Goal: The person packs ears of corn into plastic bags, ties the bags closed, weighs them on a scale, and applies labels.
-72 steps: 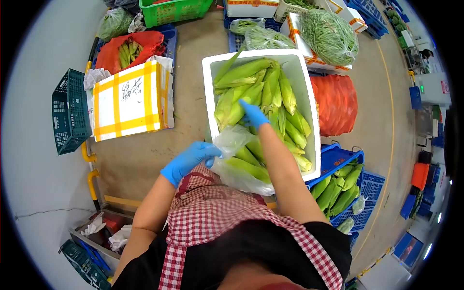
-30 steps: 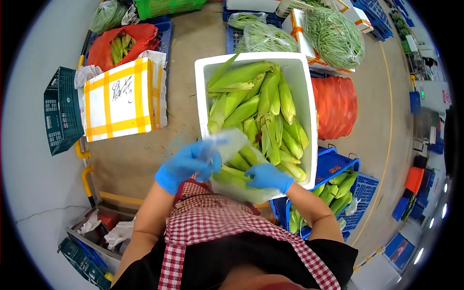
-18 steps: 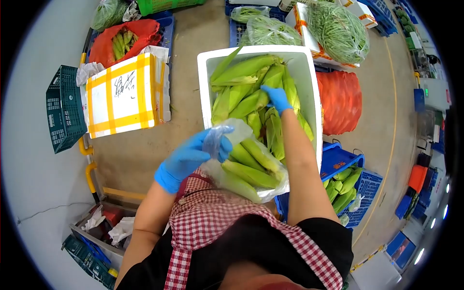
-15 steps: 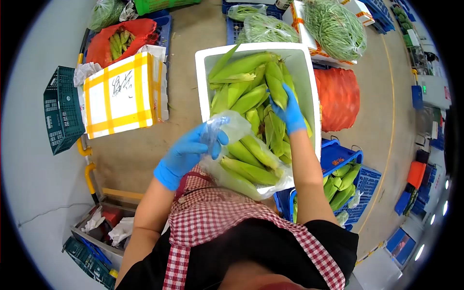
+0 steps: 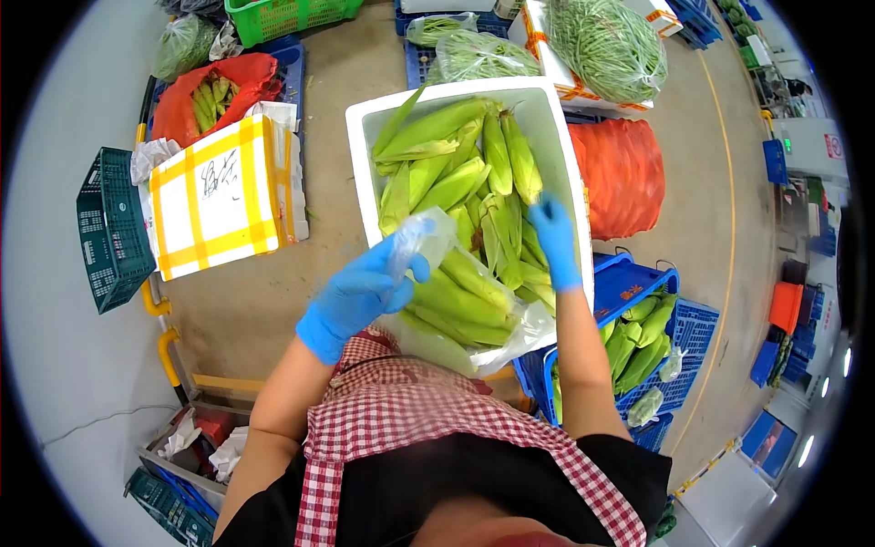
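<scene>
A white foam box [image 5: 361, 173] full of green-husked ears of corn [image 5: 458, 185] stands in front of me. My left hand [image 5: 363, 284] is closed on the gathered rim of a clear plastic bag [image 5: 428, 234]. The bag lies over the near end of the box with several ears of corn [image 5: 465, 294] inside it. Along the box's right side is my right hand [image 5: 554, 239], its fingers bent and smeared by motion. They are at the lower tip of an ear of corn [image 5: 520, 162]; whether they touch it I cannot tell. Both hands wear blue gloves.
A white box with yellow tape [image 5: 219, 199] and a dark green crate [image 5: 117, 228] stand to the left. Right of the foam box are a red mesh sack [image 5: 620, 178] and a blue basket of corn [image 5: 697, 342]. Bagged green beans [image 5: 606, 50] lie at the back.
My right hand has come off an ear of corn and drawn back toward me; that ear now lies beside another in the box. The left hand keeps its hold on the bag.
</scene>
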Tool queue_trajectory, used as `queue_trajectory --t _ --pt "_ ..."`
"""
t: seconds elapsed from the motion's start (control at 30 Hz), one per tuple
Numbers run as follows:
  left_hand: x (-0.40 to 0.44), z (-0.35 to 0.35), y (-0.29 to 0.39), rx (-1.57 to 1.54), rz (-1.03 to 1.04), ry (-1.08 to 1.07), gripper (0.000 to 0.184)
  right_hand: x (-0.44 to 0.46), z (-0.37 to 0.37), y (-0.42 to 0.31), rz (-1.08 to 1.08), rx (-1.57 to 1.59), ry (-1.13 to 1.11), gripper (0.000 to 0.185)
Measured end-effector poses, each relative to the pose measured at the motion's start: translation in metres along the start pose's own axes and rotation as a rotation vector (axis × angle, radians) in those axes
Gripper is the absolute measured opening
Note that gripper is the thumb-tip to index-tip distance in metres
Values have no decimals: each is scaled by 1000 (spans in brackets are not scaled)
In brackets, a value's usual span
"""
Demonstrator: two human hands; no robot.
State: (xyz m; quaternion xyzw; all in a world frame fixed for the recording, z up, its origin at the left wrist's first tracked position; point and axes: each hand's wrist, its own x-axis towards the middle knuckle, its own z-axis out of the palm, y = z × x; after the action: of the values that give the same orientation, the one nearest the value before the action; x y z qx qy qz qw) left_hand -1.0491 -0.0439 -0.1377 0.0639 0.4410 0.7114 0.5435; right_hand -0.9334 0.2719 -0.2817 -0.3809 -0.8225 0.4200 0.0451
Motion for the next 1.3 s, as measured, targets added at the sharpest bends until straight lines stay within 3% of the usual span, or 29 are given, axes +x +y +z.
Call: queue_trajectory --t 0.03,0.1,0.13,0.2,0.23,0.33,0.4,0.47,0.53,0.6,0.7,0.8,0.87,0.9,0.93,1.1,1.2,1.23,1.3 --pt "-2 0 1 -3 5 17 78 36 14 13 -181 -83 198 46" --pt "-4 -1 4 -176 2 -3 79 91 46 39 -140 -468 276 63" --pt "-5 -1 4 -350 -6 -39 80 109 53 55 -39 -463 153 65" --pt "-9 -3 1 -324 0 -63 81 120 54 49 172 -454 -98 68" --pt "-11 -7 0 -309 -2 -75 81 132 46 46 244 -449 -346 58" --pt "-15 -17 0 -403 13 -64 72 118 21 38 481 802 -448 49" --pt "-9 -16 -1 -378 10 -48 78 40 -4 -10 559 1136 -347 44" --pt "2 -12 1 -357 20 -30 81 -37 -8 -12 605 1241 -403 50" --pt "11 -4 4 -333 20 -9 81 -106 -10 -18 308 944 -512 56" --pt "15 2 10 -364 -7 -11 81 -155 3 -5 170 482 -561 59" --pt "18 -2 11 -415 -27 -80 80 -196 9 -10 19 -77 -526 46" --pt "16 -1 8 -378 -47 -118 78 -168 -20 35 -241 -222 -853 40" --pt "12 8 7 -226 -70 -142 77 -109 -24 26 250 366 -316 37" --pt "10 9 6 -277 -72 -89 77 -64 -22 43 17 32 -121 41" --pt "8 11 6 -327 -70 -38 77 -34 -16 52 -343 -98 118 44" --pt "-4 9 7 -310 -19 -51 76 42 28 67 -125 -1061 -69 48" --pt "-14 5 4 -278 -13 11 77 47 10 10 102 -780 -576 43" --pt "-16 1 4 -278 -19 -10 77 42 6 6 245 -448 -541 37" --pt "-17 -2 3 -292 -16 -14 78 7 -12 -8 643 539 -516 41"
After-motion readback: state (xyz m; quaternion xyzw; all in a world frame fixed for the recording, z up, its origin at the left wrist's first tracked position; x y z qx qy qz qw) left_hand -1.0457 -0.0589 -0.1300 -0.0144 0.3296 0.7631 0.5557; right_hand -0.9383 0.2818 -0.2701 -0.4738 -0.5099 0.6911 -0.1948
